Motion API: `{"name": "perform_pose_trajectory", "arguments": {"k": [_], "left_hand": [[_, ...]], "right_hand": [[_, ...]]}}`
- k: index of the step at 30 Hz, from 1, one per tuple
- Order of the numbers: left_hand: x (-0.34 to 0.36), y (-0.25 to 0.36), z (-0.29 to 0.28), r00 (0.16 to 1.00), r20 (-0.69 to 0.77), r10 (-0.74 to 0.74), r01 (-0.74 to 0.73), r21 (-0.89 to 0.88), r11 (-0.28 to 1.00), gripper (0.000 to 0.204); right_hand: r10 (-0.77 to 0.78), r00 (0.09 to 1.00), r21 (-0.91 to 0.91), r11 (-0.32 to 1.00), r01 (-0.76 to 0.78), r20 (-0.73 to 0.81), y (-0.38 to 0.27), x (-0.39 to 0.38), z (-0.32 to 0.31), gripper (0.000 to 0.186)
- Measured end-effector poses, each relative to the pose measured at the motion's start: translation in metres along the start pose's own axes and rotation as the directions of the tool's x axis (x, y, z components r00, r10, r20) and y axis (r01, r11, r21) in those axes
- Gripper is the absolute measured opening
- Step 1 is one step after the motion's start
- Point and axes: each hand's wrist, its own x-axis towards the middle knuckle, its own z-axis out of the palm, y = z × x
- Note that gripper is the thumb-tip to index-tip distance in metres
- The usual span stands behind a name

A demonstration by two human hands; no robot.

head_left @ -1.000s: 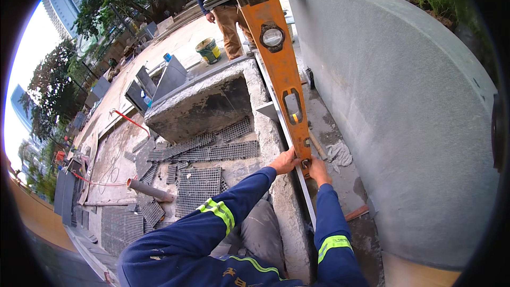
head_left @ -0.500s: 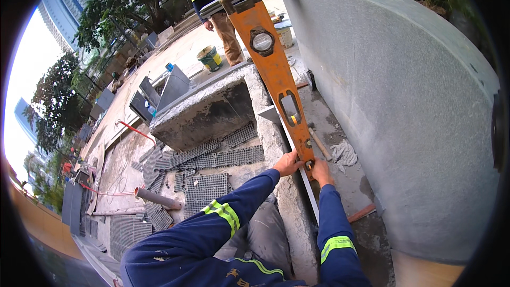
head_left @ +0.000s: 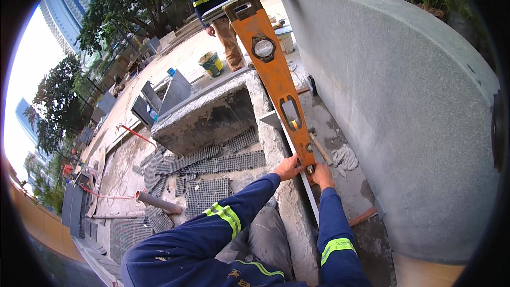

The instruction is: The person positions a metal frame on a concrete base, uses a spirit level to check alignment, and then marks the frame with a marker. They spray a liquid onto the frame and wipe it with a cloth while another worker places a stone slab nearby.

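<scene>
A long, scuffed orange spirit level (head_left: pixel 274 77) stretches away from me, its near end between my hands. It lies along a thin slab with a pale edge (head_left: pixel 309 197), beside the rough concrete wall (head_left: pixel 289 210). From the left, my left hand (head_left: pixel 288 168) is closed at the level's near end, its fingers against the edge; some fingers are hidden. My right hand (head_left: pixel 322 175) grips the same end from the right. A hammer (head_left: pixel 320 148) with a wooden handle and a crumpled whitish cloth (head_left: pixel 345 158) lie on the ground just right of the level.
A tall curved grey stone wall (head_left: pixel 393 101) rises on the right. Left of the concrete wall lie black plastic grid panels (head_left: pixel 207 196) and a pipe (head_left: pixel 159 202). Farther off are a bucket (head_left: pixel 211 64), leaning grey slabs (head_left: pixel 175 91) and a standing person (head_left: pixel 218 5).
The scene sits slightly lower in the picture. My hands stay at the level's near end, and the level keeps nearly the same position.
</scene>
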Motion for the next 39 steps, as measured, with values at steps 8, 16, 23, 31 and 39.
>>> {"name": "perform_pose_trajectory", "arguments": {"k": [8,16,23,31,39], "left_hand": [[-0.07,0.014,0.026,0.939,-0.344,0.019,0.009,0.081,0.997,0.098],[-0.148,-0.013,0.046,0.916,-0.14,-0.376,0.397,0.175,0.901,0.114],[-0.145,-0.023,0.044,0.932,-0.07,-0.356,0.36,0.281,0.89,0.124],[-0.141,-0.017,0.042,0.925,-0.052,-0.377,0.371,0.35,0.86,0.125],[-0.149,-0.024,0.052,0.934,-0.04,-0.354,0.336,0.431,0.837,0.128]], "right_hand": [[-0.016,1.0,-0.001,1.0,0.016,-0.01,0.014,0.004,0.009,0.03],[-0.031,0.999,-0.029,0.999,0.032,0.039,0.019,0.01,0.017,0.029],[-0.059,0.998,-0.004,0.998,0.059,0.014,0.018,0.008,0.015,0.029],[-0.066,0.998,-0.004,0.998,0.066,0.004,0.019,0.009,0.016,0.03],[-0.001,0.994,-0.016,1.0,0.003,0.109,0.024,0.018,0.025,0.035]]}}
